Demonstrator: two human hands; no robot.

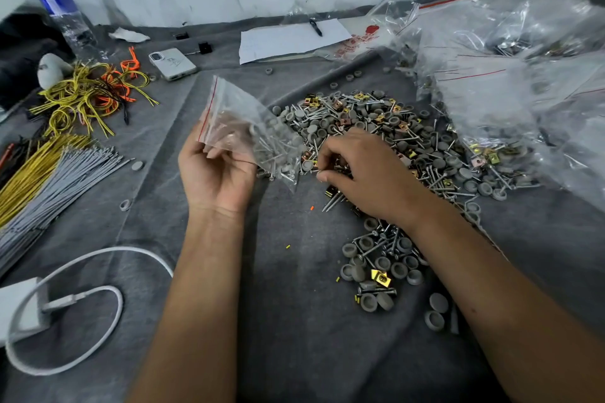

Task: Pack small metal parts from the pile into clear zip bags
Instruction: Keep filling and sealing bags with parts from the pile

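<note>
A big pile of screws, grey caps and gold clips (pixel 386 127) lies on the grey cloth (pixel 294 321) at centre right. My left hand (pixel 216 170) holds a clear zip bag (pixel 248 127) with a red strip, its mouth towards me; screws and caps fill its lower corner. My right hand (pixel 366 173) rests palm down at the pile's near edge, fingers curled, pinching small parts; screws (pixel 332 201) stick out under its thumb. A smaller heap of parts (pixel 383 265) lies beside my right forearm.
Filled and empty clear bags (pixel 510 69) are stacked at the right. Yellow, orange and grey cable ties (pixel 65 127) cover the left. A phone (pixel 172 64), a water bottle (pixel 62 13), paper with a pen (pixel 291 38) and a white charger cable (pixel 65 298) lie around.
</note>
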